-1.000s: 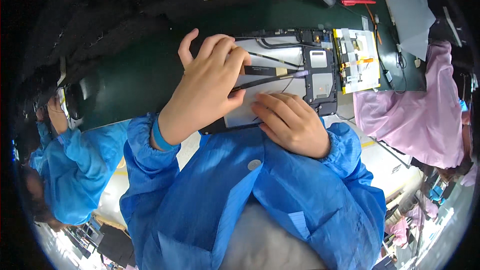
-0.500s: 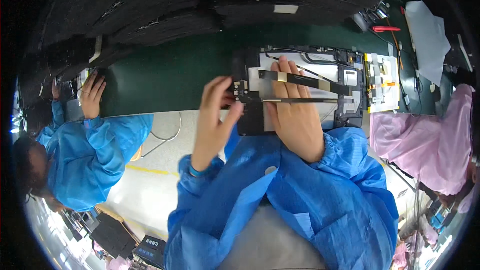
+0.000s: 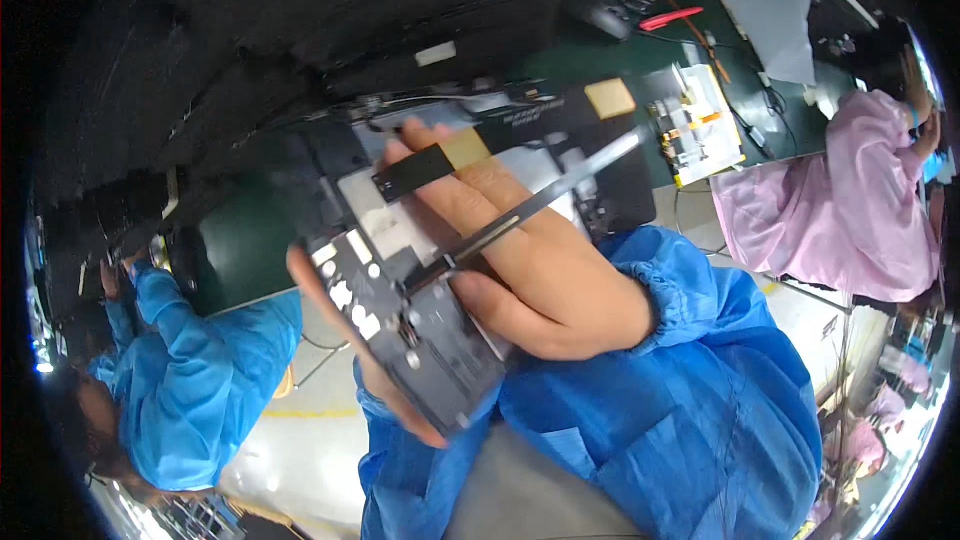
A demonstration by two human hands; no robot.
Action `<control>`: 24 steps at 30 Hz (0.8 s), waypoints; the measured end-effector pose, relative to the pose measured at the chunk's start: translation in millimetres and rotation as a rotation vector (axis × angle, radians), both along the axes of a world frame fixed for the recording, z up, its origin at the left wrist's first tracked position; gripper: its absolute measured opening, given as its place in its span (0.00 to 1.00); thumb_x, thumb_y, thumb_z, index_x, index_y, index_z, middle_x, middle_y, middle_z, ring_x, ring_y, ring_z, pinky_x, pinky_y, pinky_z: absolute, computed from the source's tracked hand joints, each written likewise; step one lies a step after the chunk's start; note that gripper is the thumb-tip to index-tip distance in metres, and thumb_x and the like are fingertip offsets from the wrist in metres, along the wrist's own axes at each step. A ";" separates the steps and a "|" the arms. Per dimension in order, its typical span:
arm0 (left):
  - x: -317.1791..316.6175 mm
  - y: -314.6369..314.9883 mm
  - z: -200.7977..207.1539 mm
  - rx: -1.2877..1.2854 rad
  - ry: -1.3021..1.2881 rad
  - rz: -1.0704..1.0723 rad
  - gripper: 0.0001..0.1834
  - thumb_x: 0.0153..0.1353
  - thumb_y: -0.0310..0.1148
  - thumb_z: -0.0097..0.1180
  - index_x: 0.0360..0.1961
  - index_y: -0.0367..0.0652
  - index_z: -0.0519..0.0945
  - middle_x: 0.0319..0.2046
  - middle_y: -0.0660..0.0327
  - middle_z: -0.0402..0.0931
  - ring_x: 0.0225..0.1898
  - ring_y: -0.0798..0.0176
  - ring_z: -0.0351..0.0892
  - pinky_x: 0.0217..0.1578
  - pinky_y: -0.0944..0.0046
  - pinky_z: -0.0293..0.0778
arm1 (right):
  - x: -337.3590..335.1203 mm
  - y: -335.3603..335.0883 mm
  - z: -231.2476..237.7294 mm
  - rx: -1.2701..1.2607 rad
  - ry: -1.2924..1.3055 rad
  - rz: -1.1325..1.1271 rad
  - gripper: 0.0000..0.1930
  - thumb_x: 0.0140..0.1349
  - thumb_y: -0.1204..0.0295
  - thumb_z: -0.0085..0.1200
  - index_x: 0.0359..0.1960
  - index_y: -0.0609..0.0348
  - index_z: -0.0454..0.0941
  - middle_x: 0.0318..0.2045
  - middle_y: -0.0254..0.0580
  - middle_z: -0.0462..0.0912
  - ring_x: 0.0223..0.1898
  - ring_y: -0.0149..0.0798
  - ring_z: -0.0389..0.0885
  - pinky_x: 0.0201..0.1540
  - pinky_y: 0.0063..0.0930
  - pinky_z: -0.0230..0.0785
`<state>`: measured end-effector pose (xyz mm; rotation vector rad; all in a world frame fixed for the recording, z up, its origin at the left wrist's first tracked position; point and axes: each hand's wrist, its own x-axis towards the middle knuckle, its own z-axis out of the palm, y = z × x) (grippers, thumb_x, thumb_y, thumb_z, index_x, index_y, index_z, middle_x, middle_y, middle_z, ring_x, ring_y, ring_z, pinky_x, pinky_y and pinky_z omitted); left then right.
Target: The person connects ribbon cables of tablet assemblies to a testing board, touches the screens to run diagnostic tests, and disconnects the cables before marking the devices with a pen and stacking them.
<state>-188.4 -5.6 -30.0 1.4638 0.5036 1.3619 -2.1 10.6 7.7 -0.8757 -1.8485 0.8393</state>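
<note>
A black, flat device housing (image 3: 450, 372), like an opened tablet or thin laptop shell, is tilted with its near left corner raised off the bench. My left hand (image 3: 388, 390) wraps its left edge from below, most of the fingers hidden behind it. Spread across the pale inside of the housing is my right hand (image 3: 545, 270), fingers stretched out beneath a wide black ribbon cable (image 3: 415, 175) with a tan section. A narrow dark strip (image 3: 540, 198) also crosses over that hand, its far right end loose and blurred. The right thumb rests near the strip's lower end.
A yellow-edged white module (image 3: 705, 130) lies right of the housing on the dark green bench (image 3: 235, 250). Beyond it are a red-handled tool (image 3: 670, 18), cables and a white sheet (image 3: 765, 10). Co-workers in blue (image 3: 200, 380) and pink (image 3: 820, 210) sit either side.
My left hand has gone from beside the housing to gripping its left edge. The housing has turned and tilted, its left side coming nearer. The whole view has also swung.
</note>
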 end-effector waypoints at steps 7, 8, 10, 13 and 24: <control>78.4 -7.4 43.2 0.205 0.101 0.167 0.40 0.40 0.37 0.68 0.59 0.55 0.68 0.66 0.37 0.50 0.66 0.32 0.46 0.61 0.36 0.45 | 13.2 -0.4 -23.1 0.123 0.514 0.173 0.32 0.60 0.69 0.44 0.66 0.70 0.51 0.65 0.60 0.56 0.66 0.54 0.54 0.66 0.42 0.48; 82.0 -4.0 50.6 0.279 0.163 0.168 0.39 0.39 0.35 0.69 0.58 0.57 0.70 0.66 0.36 0.49 0.67 0.30 0.44 0.61 0.34 0.45 | 16.6 -4.3 -26.4 0.048 0.595 0.192 0.32 0.61 0.69 0.44 0.66 0.69 0.51 0.64 0.59 0.57 0.65 0.53 0.56 0.65 0.41 0.50; 74.5 8.0 63.0 0.632 0.530 0.107 0.39 0.33 0.35 0.71 0.54 0.56 0.75 0.66 0.36 0.51 0.66 0.27 0.47 0.61 0.32 0.47 | 20.3 -12.0 -32.4 -0.096 0.784 0.227 0.32 0.61 0.69 0.46 0.65 0.68 0.52 0.63 0.58 0.59 0.64 0.51 0.59 0.63 0.40 0.53; 60.7 21.2 58.6 0.782 0.745 0.027 0.41 0.47 0.56 0.65 0.59 0.48 0.69 0.63 0.31 0.53 0.63 0.26 0.55 0.60 0.36 0.56 | 20.5 -20.9 -45.9 -0.266 1.068 0.237 0.31 0.62 0.68 0.48 0.65 0.66 0.54 0.61 0.56 0.63 0.61 0.48 0.64 0.61 0.38 0.58; 104.4 27.3 23.1 0.782 0.997 -0.154 0.24 0.50 0.38 0.58 0.51 0.48 0.79 0.55 0.50 0.71 0.56 0.45 0.71 0.59 0.44 0.65 | 122.3 -56.8 -96.6 -0.687 0.852 -0.530 0.22 0.58 0.75 0.45 0.56 0.65 0.66 0.50 0.47 0.75 0.49 0.36 0.74 0.51 0.26 0.67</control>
